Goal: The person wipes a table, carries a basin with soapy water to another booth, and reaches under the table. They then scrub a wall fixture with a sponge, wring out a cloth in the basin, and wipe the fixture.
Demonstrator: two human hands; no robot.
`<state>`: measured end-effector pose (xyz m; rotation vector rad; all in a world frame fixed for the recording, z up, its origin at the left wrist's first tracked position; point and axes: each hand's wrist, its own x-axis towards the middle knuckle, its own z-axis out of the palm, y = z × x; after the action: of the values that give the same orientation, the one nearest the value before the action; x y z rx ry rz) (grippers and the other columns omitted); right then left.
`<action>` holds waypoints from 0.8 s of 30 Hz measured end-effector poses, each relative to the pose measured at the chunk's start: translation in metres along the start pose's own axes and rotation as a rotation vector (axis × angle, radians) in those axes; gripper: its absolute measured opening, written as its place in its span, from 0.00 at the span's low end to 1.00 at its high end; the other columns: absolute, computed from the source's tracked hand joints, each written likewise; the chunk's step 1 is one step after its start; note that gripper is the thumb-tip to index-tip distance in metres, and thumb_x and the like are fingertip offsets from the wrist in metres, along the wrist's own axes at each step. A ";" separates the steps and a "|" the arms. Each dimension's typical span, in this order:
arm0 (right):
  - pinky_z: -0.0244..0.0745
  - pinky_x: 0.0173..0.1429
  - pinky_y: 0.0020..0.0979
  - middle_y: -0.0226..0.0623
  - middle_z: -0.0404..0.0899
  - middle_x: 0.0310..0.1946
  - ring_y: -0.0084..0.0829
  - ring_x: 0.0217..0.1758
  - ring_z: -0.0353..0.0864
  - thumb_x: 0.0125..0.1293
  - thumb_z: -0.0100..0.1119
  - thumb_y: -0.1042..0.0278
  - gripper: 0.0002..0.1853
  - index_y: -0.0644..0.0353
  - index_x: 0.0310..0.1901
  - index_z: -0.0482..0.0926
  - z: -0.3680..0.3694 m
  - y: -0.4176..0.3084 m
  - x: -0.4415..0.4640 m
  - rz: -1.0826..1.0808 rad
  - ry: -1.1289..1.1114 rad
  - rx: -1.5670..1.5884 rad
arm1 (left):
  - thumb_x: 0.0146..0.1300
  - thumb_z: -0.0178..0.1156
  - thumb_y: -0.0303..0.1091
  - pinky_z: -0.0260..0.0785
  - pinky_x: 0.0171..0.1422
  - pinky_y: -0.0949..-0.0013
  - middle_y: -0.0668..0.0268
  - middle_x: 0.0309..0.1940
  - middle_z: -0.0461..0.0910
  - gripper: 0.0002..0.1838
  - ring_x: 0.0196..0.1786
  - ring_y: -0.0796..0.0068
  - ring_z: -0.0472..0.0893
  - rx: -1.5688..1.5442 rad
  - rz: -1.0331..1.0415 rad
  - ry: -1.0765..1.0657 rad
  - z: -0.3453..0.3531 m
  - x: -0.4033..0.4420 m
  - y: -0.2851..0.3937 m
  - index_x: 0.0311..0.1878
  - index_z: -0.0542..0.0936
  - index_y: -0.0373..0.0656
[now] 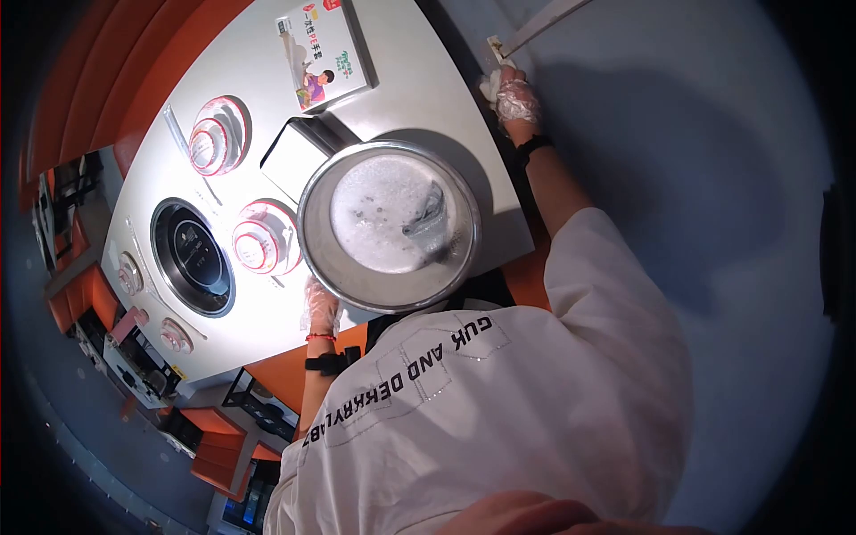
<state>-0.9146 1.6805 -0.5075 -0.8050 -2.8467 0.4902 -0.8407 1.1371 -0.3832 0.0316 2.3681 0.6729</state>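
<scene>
A large metal basin (315,241) of foamy water stands before me, with a grey, wet, crumpled thing (430,223) in the foam. My left hand (321,308), in a clear plastic glove, is closed at the basin's near left rim; its fingertips are partly hidden there. Stretched out to the far right, my gloved right hand (517,100) is closed around a crumpled white cloth (490,86). Its fingers are up against a small pale plate (500,49) with a dark yellowish mark, beside the blue-grey wall.
On the white table (392,80) are a box of disposable gloves (321,53), a black-edged box (299,160), wrapped bowl sets (267,236) and a round black cooker (193,257). Orange seating (98,107) curves behind. A pale bar (548,20) runs near my right hand.
</scene>
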 end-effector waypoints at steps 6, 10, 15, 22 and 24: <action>0.80 0.52 0.47 0.51 0.76 0.47 0.52 0.50 0.82 0.70 0.56 0.52 0.20 0.57 0.55 0.72 -0.005 -0.003 0.011 -0.011 -0.090 -0.201 | 0.64 0.55 0.36 0.71 0.56 0.53 0.49 0.45 0.84 0.15 0.51 0.45 0.80 0.213 0.145 -0.008 -0.002 0.003 0.001 0.45 0.83 0.35; 0.80 0.53 0.46 0.49 0.79 0.44 0.51 0.48 0.84 0.73 0.50 0.56 0.18 0.55 0.58 0.72 0.001 -0.015 0.019 0.149 -0.180 -0.294 | 0.64 0.55 0.36 0.70 0.57 0.53 0.49 0.44 0.84 0.15 0.51 0.46 0.79 0.260 0.131 -0.040 0.001 0.003 -0.009 0.44 0.83 0.35; 0.80 0.54 0.45 0.50 0.83 0.48 0.51 0.52 0.84 0.75 0.46 0.55 0.18 0.54 0.60 0.71 -0.033 -0.037 0.027 0.415 -0.297 -0.102 | 0.65 0.54 0.36 0.70 0.59 0.54 0.49 0.46 0.83 0.15 0.53 0.47 0.78 0.198 0.133 -0.012 0.002 0.003 -0.007 0.46 0.83 0.36; 0.79 0.58 0.45 0.47 0.83 0.52 0.50 0.55 0.84 0.75 0.45 0.57 0.19 0.54 0.62 0.69 -0.057 -0.051 0.030 0.570 -0.432 -0.068 | 0.67 0.54 0.36 0.70 0.61 0.56 0.49 0.53 0.81 0.17 0.55 0.47 0.78 0.292 0.166 -0.015 0.002 0.001 -0.016 0.53 0.80 0.35; 0.79 0.59 0.45 0.45 0.83 0.52 0.48 0.56 0.84 0.75 0.46 0.57 0.19 0.54 0.61 0.71 -0.050 -0.047 0.032 0.680 -0.450 0.020 | 0.67 0.54 0.33 0.71 0.60 0.59 0.50 0.51 0.82 0.17 0.54 0.50 0.80 0.124 0.052 0.021 0.002 0.000 -0.010 0.55 0.79 0.35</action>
<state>-0.9537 1.6731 -0.4427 -1.8805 -2.8586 0.8678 -0.8379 1.1293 -0.3885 0.1404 2.4339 0.5524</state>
